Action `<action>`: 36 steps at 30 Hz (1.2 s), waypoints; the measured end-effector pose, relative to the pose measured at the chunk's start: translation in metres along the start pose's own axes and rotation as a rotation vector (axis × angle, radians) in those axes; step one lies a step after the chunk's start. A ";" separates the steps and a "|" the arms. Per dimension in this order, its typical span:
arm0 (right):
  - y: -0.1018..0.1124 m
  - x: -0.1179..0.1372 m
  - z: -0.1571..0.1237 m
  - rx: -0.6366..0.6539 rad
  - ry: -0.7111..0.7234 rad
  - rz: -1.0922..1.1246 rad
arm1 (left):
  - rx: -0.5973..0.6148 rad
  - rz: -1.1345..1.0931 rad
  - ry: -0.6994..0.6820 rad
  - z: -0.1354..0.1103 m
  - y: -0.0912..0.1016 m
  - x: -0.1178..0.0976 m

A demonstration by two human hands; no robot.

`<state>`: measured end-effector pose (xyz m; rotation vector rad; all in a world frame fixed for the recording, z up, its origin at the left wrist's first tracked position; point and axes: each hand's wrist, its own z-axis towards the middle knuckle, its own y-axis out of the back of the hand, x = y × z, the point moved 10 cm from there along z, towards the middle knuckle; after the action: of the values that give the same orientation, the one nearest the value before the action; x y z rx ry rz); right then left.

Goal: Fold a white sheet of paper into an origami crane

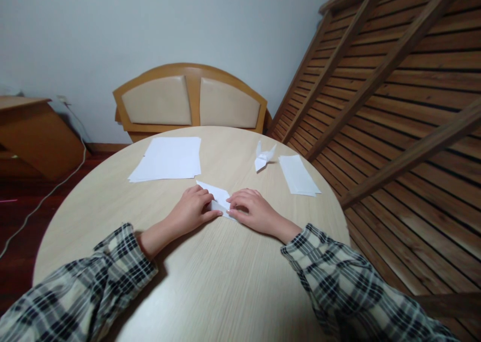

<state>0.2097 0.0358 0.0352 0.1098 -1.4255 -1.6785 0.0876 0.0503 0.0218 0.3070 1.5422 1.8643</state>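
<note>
A partly folded sheet of white paper [218, 194] lies near the middle of the round table, its near edge turned up in a flap. My left hand [194, 207] grips the paper's left side, thumb along the near flap and fingers curled over the top. On the other side my right hand [252, 210] pinches the right end between thumb and fingers. Parts of the paper are hidden under both hands. A finished-looking white origami figure [264, 156] with two upright points stands beyond my right hand.
A stack of white paper sheets [169, 157] rests at the back left of the table [210, 287]. Narrower white paper strips [299, 176] lie near the right edge. Behind stands a padded headboard [191, 99]; a slatted wooden frame [394, 106] leans at the right.
</note>
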 end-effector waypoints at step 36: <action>-0.017 0.003 0.005 0.010 -0.037 -0.052 | 0.050 0.009 0.078 0.008 -0.004 0.009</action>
<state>0.1951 0.0363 0.0241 0.1227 -1.4705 -1.7233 0.0873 0.0622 0.0179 0.2668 1.6440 1.8671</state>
